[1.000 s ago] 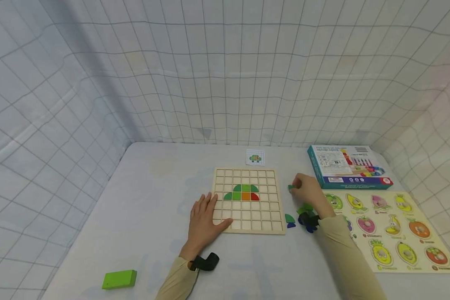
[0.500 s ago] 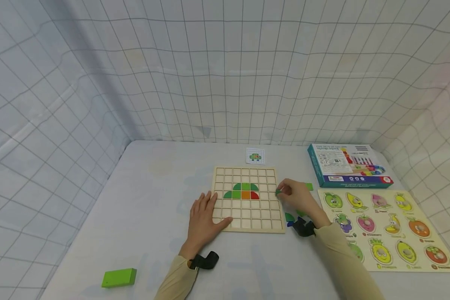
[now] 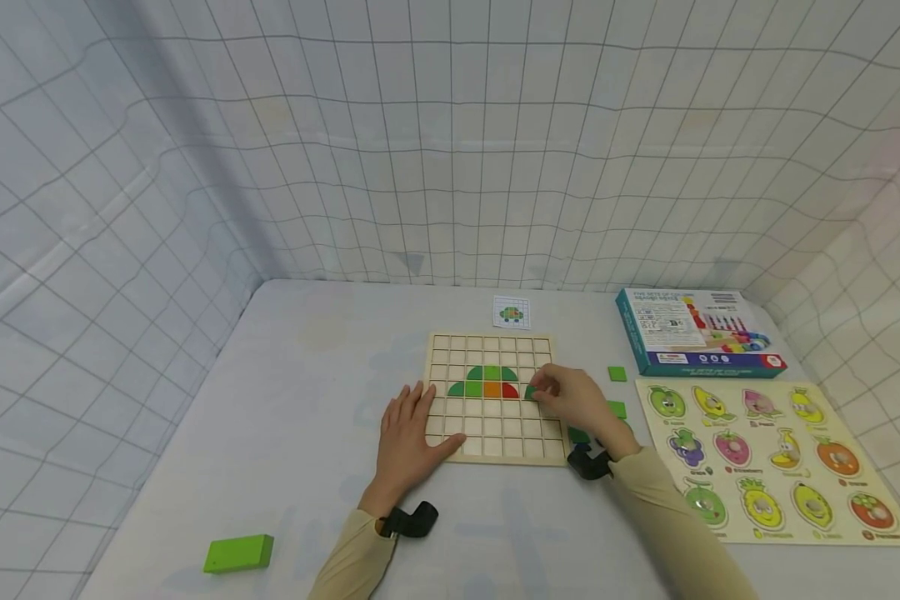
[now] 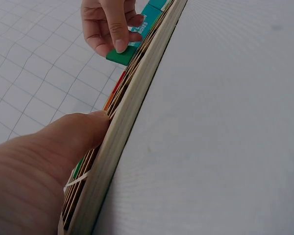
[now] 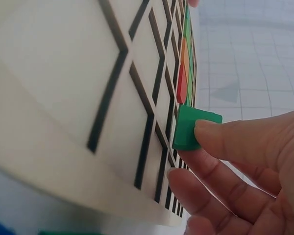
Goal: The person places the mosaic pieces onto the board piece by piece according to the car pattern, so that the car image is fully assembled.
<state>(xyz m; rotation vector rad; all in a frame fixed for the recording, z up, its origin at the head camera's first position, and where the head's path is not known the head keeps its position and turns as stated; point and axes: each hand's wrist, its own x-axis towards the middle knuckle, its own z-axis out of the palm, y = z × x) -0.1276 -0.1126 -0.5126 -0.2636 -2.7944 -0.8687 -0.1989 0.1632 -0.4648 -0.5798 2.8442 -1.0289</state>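
Observation:
My right hand (image 3: 576,400) pinches a dark green tile (image 5: 186,128) between thumb and fingers, close over the right part of the wooden grid board (image 3: 502,429). In the right wrist view the tile has one rounded side. My left hand (image 3: 405,446) rests along the board's left edge, fingers straight and the thumb over the lower left corner. Set in the grid's middle are several green tiles (image 3: 491,374), an orange square (image 3: 491,390) and a red quarter-circle tile (image 3: 509,390). Behind the board lies a card (image 3: 511,312) with a small turtle-like picture.
Loose green tiles (image 3: 617,374) lie right of the board, some partly hidden by the right wrist. Beyond them are a fruit puzzle board (image 3: 787,483) and a toy box (image 3: 697,333). A green block (image 3: 238,554) lies at the front left.
My right hand has carried the green tile leftward from beside the board to over its grid, uncovering loose tiles on the right. My left hand has stayed in place.

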